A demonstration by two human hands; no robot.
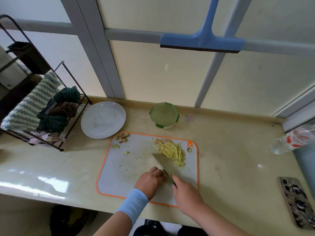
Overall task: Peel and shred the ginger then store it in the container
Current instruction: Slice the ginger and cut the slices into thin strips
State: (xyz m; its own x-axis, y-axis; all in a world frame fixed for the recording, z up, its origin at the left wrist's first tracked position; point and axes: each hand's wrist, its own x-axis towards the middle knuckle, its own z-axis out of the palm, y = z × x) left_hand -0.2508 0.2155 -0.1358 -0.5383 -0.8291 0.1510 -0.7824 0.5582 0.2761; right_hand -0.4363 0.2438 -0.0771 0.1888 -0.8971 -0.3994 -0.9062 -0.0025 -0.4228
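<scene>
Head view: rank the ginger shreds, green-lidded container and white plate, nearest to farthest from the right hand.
1. Ginger shreds, on the cutting board just beyond the right hand, which grips the knife.
2. Green-lidded container, behind the board.
3. White plate, far back-left.

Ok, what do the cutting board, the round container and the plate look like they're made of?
Cutting board: likely plastic, matte pale grey with a moulded orange rim. Container: translucent green lid with clip tabs, probably plastic; its body is mostly hidden. Plate: glossy white, probably ceramic, possibly melamine.
</scene>
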